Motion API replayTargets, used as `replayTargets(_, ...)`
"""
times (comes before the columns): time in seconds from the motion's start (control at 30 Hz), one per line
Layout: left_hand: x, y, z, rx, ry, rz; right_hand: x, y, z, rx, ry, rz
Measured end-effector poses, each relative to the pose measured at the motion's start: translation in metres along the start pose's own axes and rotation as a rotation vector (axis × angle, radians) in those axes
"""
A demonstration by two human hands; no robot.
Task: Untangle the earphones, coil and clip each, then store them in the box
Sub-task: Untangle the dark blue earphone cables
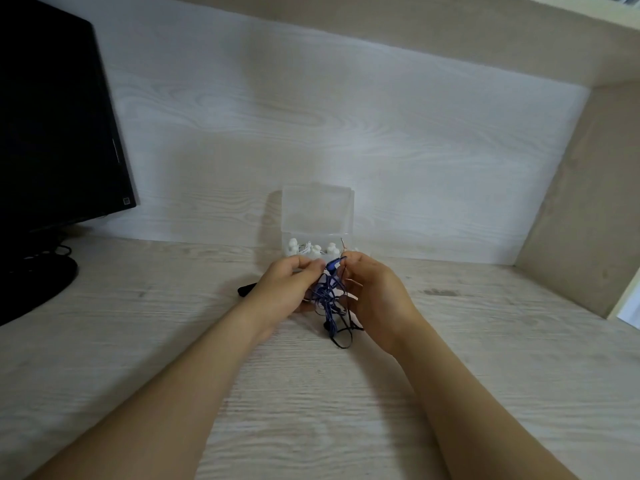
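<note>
Desktop point(311, 393) of pale wood grain lies under our hands, a white wall point(346, 116) beyond them, a black monitor point(52, 133) well off our left hand point(287, 285). Both it and our right hand point(375, 292) pinch the tangled earphones point(329, 299), just before the open clear box point(317, 209).

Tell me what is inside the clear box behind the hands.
The clear box, lid up, holds several white rounded pieces with thin white wire; whether earbuds or clips is unclear. Its floor is hidden by the left hand and right hand, which hold the tangled earphones.
</note>
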State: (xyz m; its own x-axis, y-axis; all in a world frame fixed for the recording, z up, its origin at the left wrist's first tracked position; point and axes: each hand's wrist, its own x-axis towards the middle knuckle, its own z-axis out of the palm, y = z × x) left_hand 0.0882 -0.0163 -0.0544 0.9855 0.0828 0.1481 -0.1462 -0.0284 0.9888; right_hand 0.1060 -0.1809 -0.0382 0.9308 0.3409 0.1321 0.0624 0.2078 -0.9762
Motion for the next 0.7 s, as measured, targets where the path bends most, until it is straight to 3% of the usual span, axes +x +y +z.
replayTargets(0.1, -0.002, 0.005, 0.000, -0.104, -0.109, -0.039, 0.001, 0.002, 0.001, -0.001, 0.043, 0.002)
replayTargets(0.23, -0.003, 0.006, -0.001, -0.057, -0.199, -0.027, -0.002, 0.003, 0.001, -0.046, 0.101, -0.033)
replayTargets(0.7, 0.001, 0.005, -0.006, -0.138, -0.118, -0.079, -0.001, 0.009, -0.001, -0.417, 0.102, -0.209)
